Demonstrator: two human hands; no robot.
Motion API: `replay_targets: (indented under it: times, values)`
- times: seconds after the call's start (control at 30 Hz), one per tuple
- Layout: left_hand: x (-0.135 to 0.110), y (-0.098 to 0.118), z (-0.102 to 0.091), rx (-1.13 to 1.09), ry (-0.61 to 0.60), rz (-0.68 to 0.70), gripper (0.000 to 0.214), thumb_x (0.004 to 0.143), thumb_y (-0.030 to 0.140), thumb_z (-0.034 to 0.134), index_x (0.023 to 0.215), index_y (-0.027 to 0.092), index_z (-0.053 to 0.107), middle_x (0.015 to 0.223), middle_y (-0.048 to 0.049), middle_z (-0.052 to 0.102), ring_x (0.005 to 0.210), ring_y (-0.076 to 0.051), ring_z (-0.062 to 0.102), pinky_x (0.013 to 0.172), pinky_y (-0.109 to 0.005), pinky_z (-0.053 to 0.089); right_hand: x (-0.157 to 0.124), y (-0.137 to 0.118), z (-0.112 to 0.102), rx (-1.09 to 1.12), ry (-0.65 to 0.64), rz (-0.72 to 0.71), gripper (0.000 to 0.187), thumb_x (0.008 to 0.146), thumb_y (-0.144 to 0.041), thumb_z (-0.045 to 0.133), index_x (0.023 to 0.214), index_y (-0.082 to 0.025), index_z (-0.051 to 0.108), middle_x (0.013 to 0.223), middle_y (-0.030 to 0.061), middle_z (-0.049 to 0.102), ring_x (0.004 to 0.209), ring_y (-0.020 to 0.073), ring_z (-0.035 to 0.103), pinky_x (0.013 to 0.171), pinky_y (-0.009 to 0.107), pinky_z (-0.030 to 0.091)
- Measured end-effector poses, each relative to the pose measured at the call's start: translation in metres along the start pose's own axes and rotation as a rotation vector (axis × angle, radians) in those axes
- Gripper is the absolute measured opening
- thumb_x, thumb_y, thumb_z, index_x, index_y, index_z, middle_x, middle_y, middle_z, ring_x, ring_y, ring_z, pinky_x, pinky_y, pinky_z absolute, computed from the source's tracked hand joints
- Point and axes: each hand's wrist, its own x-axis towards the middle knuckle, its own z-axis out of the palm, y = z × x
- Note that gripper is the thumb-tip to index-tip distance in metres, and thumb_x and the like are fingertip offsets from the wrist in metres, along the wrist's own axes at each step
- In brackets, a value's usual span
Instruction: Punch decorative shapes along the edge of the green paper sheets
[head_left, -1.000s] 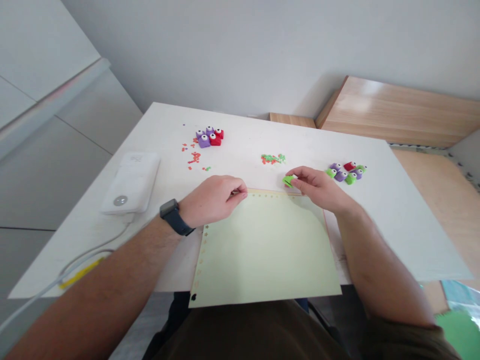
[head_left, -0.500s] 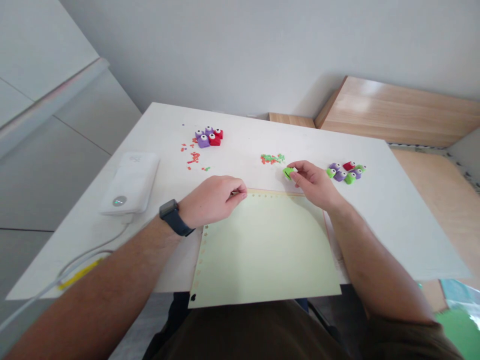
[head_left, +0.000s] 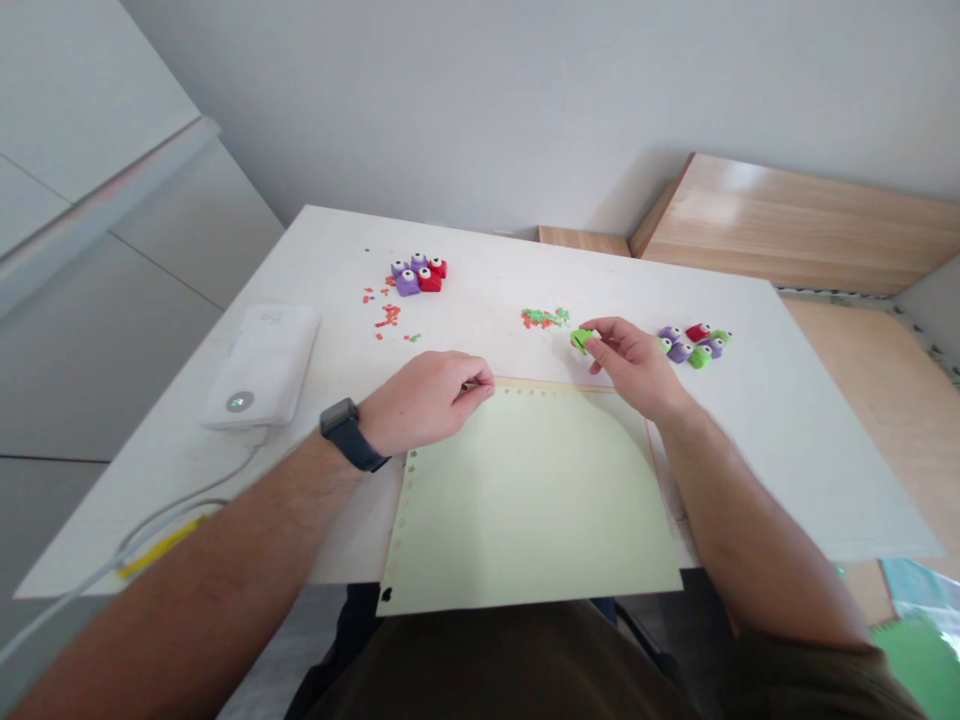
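A pale green sheet of paper (head_left: 532,490) lies in front of me, with small punched shapes along its upper and left edges and a dark shape at the lower left corner. At its upper left, my left hand (head_left: 435,402) is closed, fingers pinched at the paper's edge. My right hand (head_left: 634,365) grips a small green paper punch (head_left: 580,341) between thumb and fingers, just above the sheet's upper right edge. Part of the punch is covered by the fingers. Pinkish-orange paper edges show beneath the green sheet.
Purple and red punches (head_left: 418,277) stand at the back left, and purple, red and green ones (head_left: 697,345) at the right. Orange and green confetti (head_left: 544,318) lies mid-table, with more orange bits (head_left: 388,317) leftward. A white power bank (head_left: 262,365) trails a cable.
My right hand has shifted slightly right with the green punch, which has turned a little in the fingers. My left hand and the paper look the same.
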Motion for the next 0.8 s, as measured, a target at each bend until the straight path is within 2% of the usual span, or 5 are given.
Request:
replay_targets:
  times: [0.17,0.27,0.43,0.6,0.8]
  values:
    - [0.0,0.0,0.0,0.002,0.001,0.001,0.024,0.098,0.034,0.051,0.093,0.021,0.071,0.091,-0.003,0.075,0.082,-0.019,0.068,0.075,-0.031,0.045,0.002,0.005,-0.008,-0.116,0.092,-0.022,0.04,0.091,-0.053,0.065,0.118,-0.023,0.067,0.096,0.0038,0.072,0.071,0.016,0.062,0.069,0.035,0.056]
    - [0.0,0.0,0.0,-0.002,0.002,0.003,0.023,0.098,0.032,0.052,0.093,0.021,0.071,0.092,-0.0026,0.075,0.083,-0.019,0.068,0.076,-0.031,0.045,0.002,0.005,-0.017,-0.411,0.198,-0.071,0.036,0.094,-0.048,0.061,0.119,-0.023,0.07,0.102,0.0075,0.075,0.072,0.0189,0.064,0.076,0.04,0.055]
    - [0.001,-0.001,0.0,0.002,-0.001,0.002,0.024,0.098,0.033,0.051,0.092,0.021,0.071,0.091,-0.0032,0.075,0.082,-0.019,0.068,0.075,-0.032,0.046,0.005,0.016,-0.036,-0.843,0.279,-0.195,0.03,0.093,-0.038,0.06,0.111,-0.02,0.074,0.104,0.0128,0.076,0.099,0.0324,0.064,0.094,0.051,0.049]
    - [0.001,0.0,0.0,0.003,0.002,0.004,0.023,0.098,0.033,0.052,0.092,0.021,0.07,0.09,-0.0026,0.075,0.081,-0.019,0.067,0.074,-0.031,0.045,0.008,0.03,-0.048,-1.038,0.261,-0.092,0.026,0.087,-0.036,0.064,0.102,-0.02,0.077,0.089,0.0147,0.075,0.099,0.0369,0.061,0.09,0.054,0.047]
    - [0.0,-0.001,0.001,-0.002,0.005,0.003,0.021,0.097,0.032,0.053,0.092,0.021,0.07,0.09,-0.0021,0.075,0.082,-0.019,0.068,0.074,-0.031,0.045,0.004,0.03,-0.054,-1.106,0.277,-0.03,0.021,0.081,-0.029,0.065,0.095,-0.018,0.077,0.088,0.0181,0.073,0.103,0.0403,0.056,0.09,0.061,0.044]
